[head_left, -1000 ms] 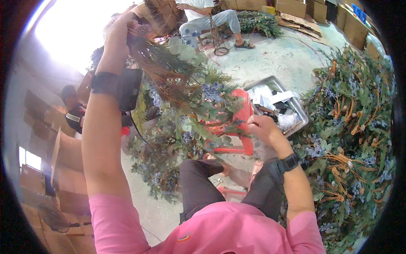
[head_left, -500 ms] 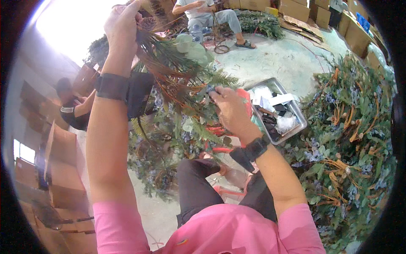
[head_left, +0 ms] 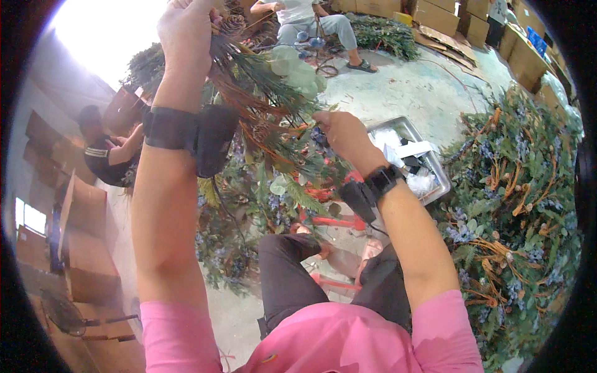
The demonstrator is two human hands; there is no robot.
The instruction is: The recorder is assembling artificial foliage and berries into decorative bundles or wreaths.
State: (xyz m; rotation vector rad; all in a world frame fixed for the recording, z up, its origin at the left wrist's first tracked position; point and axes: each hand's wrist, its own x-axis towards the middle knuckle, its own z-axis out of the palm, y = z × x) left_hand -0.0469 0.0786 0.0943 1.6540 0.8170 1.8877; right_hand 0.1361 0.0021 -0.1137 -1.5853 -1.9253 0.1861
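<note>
An artificial greenery garland (head_left: 249, 93), with brown twigs, pine cones and round pale leaves, hangs in front of me. High at the upper left, my left hand (head_left: 185, 34) is closed on the top of it, beside a pine cone (head_left: 232, 24); its fingertips are partly cut off by the view's edge. My right hand (head_left: 349, 138) pinches at the garland's right side, its thumb and fingers at a small cluster of blue berries (head_left: 319, 136). Lower down, more leaves and blue berries of the greenery hang before my knees.
A metal tray (head_left: 443, 181) with white and black items stands beyond my right wrist. Heaped garlands (head_left: 497, 230) fill the right side. Red metal bars (head_left: 339, 222) stand between my legs. Cardboard boxes (head_left: 93, 248) stack at left. One person (head_left: 305, 15) sits ahead, another (head_left: 106, 152) at left.
My right hand has shifted slightly up and to the right, with the berry cluster now showing at its fingers. My left hand stays high on the garland, slightly further right.
</note>
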